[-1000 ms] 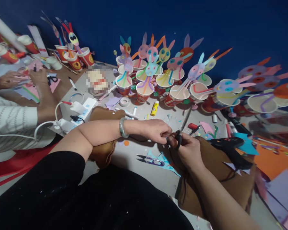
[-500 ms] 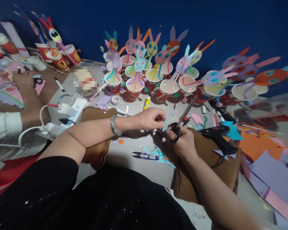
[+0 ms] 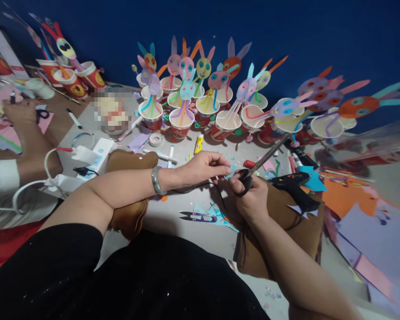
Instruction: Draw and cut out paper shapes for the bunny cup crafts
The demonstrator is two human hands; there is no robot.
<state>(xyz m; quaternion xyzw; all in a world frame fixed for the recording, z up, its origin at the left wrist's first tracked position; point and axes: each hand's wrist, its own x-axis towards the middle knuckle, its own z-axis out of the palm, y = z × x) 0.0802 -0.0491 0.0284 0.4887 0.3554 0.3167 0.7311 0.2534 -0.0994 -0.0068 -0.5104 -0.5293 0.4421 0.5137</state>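
Observation:
My right hand (image 3: 252, 198) is closed round the black handles of a pair of scissors (image 3: 266, 158), whose blades point up and to the right, away from me. Just left of it my left hand (image 3: 206, 170), with a jade-coloured bangle at the wrist, has thumb and fingers pinched together. A small light blue scrap of paper (image 3: 232, 169) shows beside those fingertips; whether they grip it I cannot tell. Below both hands, thread snips (image 3: 198, 217) lie on cut blue paper (image 3: 225, 221).
Paper cups (image 3: 182, 122) with bunny-faced paper figures stand in rows at the back. A black glue gun (image 3: 295, 189) rests on a brown cushion (image 3: 283, 240) at right. At left are a white power strip (image 3: 102, 155), cables and another person's hand (image 3: 20, 109).
My left fingertips have come closer to my right hand. The scissor blades have tipped further to the right. The whole view has shifted slightly rightward.

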